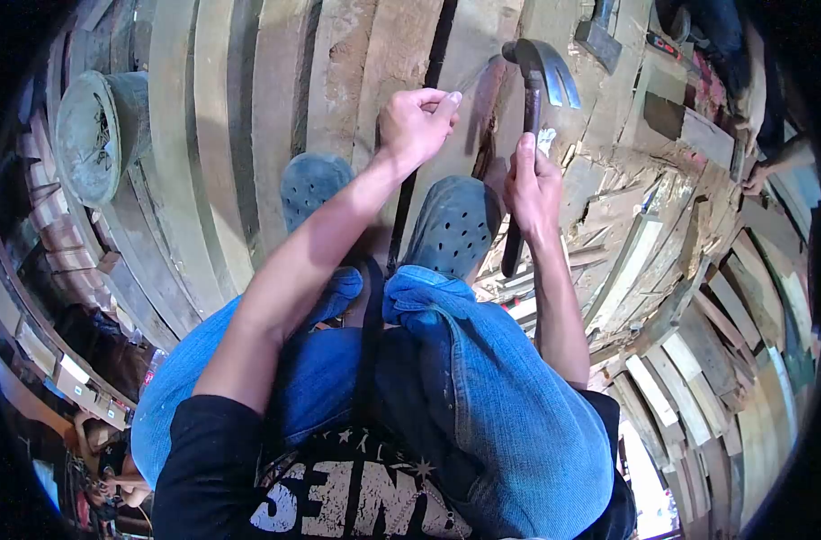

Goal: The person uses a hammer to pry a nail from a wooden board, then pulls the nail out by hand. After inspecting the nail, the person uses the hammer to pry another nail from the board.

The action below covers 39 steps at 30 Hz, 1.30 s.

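Observation:
My right hand [533,189] is wrapped round the dark handle of a claw hammer [533,94]. The hammer stands nearly upright in the view, its head at the top and its forked claw pointing right. To its left, my left hand [419,126] is closed in a pinch above the wooden planks [343,85]. Whatever sits between thumb and forefinger is too small to make out. Below the hands are my two grey perforated clogs, the left clog [313,189] and the right clog [453,225], resting on the planks.
A bucket [88,139] with nails inside stands at the left. At upper right lie a metal tool head [598,45] and a red-and-black tool [667,45]. Another person's hand [759,171] is at the right edge. Wood offcuts [689,387] are piled at lower right.

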Tool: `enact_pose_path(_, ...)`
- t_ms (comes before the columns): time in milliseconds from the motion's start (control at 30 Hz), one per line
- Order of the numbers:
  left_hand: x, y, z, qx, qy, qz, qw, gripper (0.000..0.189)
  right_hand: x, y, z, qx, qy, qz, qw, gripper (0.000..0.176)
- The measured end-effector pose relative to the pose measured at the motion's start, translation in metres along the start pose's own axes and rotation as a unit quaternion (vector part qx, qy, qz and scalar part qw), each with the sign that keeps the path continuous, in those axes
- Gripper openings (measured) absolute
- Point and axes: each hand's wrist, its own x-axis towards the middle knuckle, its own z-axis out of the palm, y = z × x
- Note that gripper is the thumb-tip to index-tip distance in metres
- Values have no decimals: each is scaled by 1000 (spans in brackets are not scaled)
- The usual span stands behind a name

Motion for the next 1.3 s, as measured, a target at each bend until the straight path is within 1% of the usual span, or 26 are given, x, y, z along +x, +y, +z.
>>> enact_pose_path(33,0,1,1,6,5,-2,1000,23,2,3,-1,-2,1,1,1000,55)
enact_pose_path(100,-1,2,2,10,3,3,1000,23,10,11,-3,-115,36,-63,991,52)
enact_pose_path(133,0,1,1,16,3,6,1000,23,12,10,-7,-93,17,-44,995,52)
enact_pose_path(167,1,0,-1,18,6,5,1000,23,15,15,-10,-87,16,4,996,55)
enact_pose_path(233,0,-1,1,3,7,11,1000,22,9,7,-9,-22,3,16,1000,55)
enact_pose_path(267,0,-1,2,2,6,10,1000,22,11,9,-9,-22,4,17,1000,55)
enact_pose_path(333,0,-1,2,8,8,5,1000,22,15,13,-8,-104,17,-18,994,56)
enact_pose_path(367,2,0,3,8,8,8,1000,22,17,14,-9,-104,18,-20,994,56)
enact_pose_path(467,-1,-3,0,7,5,2,1000,22,11,7,-7,-30,5,-15,999,51)
enact_pose_path(500,1,-4,1,5,6,8,1000,22,12,8,-6,-31,5,-14,999,51)
enact_pose_path(567,0,-6,3,2,4,11,1000,22,14,13,-6,-67,16,-54,996,51)
enact_pose_path(600,1,-5,3,2,5,6,1000,22,17,13,-7,-105,17,-45,993,51)
enact_pose_path(700,3,-1,2,0,5,0,1000,22,15,8,-8,-105,35,-58,992,50)
enact_pose_path(733,1,-2,1,-1,-3,-7,1000,22,15,10,-9,-48,23,-28,998,50)
enact_pose_path(767,0,-1,1,-1,-4,-8,1000,22,13,9,-9,-48,24,-26,998,50)
enact_pose_path(833,2,-3,0,-19,-23,-24,999,21,7,-3,-12,43,28,-11,999,52)
enact_pose_path(867,-1,-3,-2,-19,-24,-23,999,21,1,-13,-14,59,28,-2,998,49)
enact_pose_path(933,-4,1,-8,-45,-47,49,997,22,-1,-12,-19,92,30,-15,995,48)
enact_pose_path(967,-6,7,-10,-44,-52,62,996,22,-1,-12,-23,120,31,-24,992,47)
enact_pose_path(1000,-11,16,-11,-63,-55,71,994,20,-1,-10,-20,83,64,-38,994,50)
enact_pose_path(1067,-16,35,-10,-83,-68,95,990,19,0,-12,-24,72,67,-48,994,49)
enact_pose_path(1133,-17,58,-13,-101,-52,157,981,16,7,-6,-23,90,60,-48,993,47)
enact_pose_path(1167,-18,70,-14,-99,-55,173,978,16,11,0,-22,57,77,-80,992,47)
enact_pose_path(1233,-24,90,-19,-96,-44,266,958,17,11,6,-21,52,75,-40,995,47)
enact_pose_path(1267,-27,100,-23,-87,-41,301,949,17,12,9,-19,44,81,-53,994,47)
enact_pose_path(1300,-31,108,-25,-84,-41,310,946,17,10,9,-16,35,87,-62,994,47)
